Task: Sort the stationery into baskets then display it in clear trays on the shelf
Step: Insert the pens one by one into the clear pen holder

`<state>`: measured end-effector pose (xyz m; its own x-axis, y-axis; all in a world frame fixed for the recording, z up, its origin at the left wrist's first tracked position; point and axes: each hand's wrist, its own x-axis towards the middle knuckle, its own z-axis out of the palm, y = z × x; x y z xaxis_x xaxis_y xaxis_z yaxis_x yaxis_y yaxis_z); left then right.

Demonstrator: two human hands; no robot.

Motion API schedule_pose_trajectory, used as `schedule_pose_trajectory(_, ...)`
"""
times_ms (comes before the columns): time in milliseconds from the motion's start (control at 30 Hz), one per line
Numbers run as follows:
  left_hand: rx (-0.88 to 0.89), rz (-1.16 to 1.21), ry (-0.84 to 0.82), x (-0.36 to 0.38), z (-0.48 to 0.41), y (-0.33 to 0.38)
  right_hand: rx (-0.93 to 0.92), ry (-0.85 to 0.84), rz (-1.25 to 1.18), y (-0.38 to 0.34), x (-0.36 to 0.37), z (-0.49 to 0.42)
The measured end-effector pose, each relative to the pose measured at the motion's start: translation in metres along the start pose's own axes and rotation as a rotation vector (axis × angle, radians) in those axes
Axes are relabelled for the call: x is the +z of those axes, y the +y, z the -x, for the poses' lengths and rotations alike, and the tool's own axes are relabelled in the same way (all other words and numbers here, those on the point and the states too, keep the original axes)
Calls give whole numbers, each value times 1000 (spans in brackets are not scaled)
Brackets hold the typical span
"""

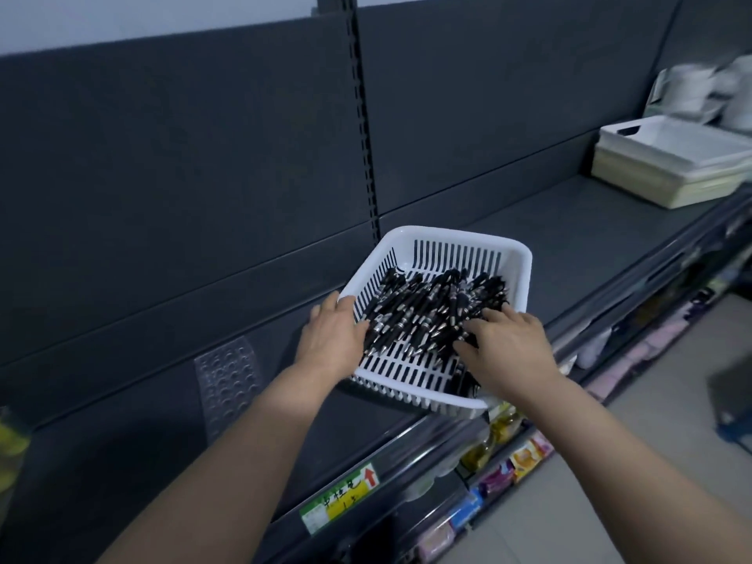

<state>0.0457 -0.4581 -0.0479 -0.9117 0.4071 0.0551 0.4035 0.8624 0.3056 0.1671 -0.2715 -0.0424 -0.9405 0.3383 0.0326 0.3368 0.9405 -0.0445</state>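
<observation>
Grey metal shelf (569,238) carries a white slotted basket (517,270) at its front edge, with black pens (427,315) heaped inside. Left hand (331,335) grips the basket's left rim. Right hand (508,343) lies on the pile, fingers (474,329) spread, enclosing none. Sorting looks done; moving pens into clear trays remains.
</observation>
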Motion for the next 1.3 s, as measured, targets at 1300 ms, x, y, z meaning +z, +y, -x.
schedule_pose_trajectory(1300,-147,314,99,-8,48,-13,-344,44,-252,-47,-9,-28)
